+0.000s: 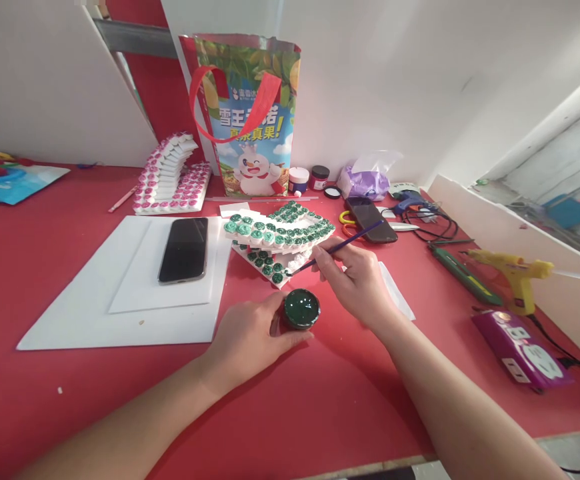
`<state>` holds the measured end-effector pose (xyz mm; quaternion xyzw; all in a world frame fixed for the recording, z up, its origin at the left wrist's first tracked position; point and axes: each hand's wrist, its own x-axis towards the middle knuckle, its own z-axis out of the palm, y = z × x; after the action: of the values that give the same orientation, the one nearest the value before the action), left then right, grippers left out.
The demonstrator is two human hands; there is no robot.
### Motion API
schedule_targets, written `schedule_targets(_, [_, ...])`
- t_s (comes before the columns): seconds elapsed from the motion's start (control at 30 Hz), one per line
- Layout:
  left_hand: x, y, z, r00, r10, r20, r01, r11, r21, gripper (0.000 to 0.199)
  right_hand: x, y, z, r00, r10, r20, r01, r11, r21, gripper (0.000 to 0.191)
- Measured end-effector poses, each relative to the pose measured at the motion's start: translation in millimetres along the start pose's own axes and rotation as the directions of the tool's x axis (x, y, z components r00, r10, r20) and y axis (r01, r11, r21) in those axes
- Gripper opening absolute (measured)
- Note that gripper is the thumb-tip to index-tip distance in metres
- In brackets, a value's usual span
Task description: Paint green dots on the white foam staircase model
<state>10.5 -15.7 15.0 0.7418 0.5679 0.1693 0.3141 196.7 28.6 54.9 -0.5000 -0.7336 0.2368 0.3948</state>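
- The left hand (247, 333) has its grip closed round the pot (301, 309), open and full of dark green paint; a knock or tilt could spill it on the tabletop (320, 413).
- The right hand (357, 273) pinches the brush (353, 238) in a narrow grip; a slip could smear green on the white rosettes (300, 260) beside its tip.
- The green piece (285, 233) sits on the tabletop just beyond the pot. Its rosettes look wet, so a brushing knuckle could smudge them, and a push could shift it.
- Drips flicked left could mark the white board (95, 293) or the phone (184, 250) on it.
- Some left fingers are hidden behind the pot.
- The brush tip is too small to tell how much paint it carries.
- The right hand covers part of the green piece's right side; its underside is shadowed.
- Farther off, the bag's (250, 160) red handle hides some lettering, and the pink piece's (173, 180) far side is out of sight.
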Motion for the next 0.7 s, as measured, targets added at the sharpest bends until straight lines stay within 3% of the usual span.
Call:
schedule_targets(0.2, [-0.9,0.9,-0.5,1.000,-0.005,0.011,0.005,1.000,-0.016,0.048,0.3,1.9,1.3,0.999,-0.013,-0.048,0.016,0.998,0.067,0.025])
schedule_targets(0.7, [0.1,1.7,-0.8,1.000,-0.014,0.013,0.014,1.000,-0.026,0.046,-0.9,2.2,6.0,0.999,-0.048,-0.009,0.048,0.997,0.056,0.025])
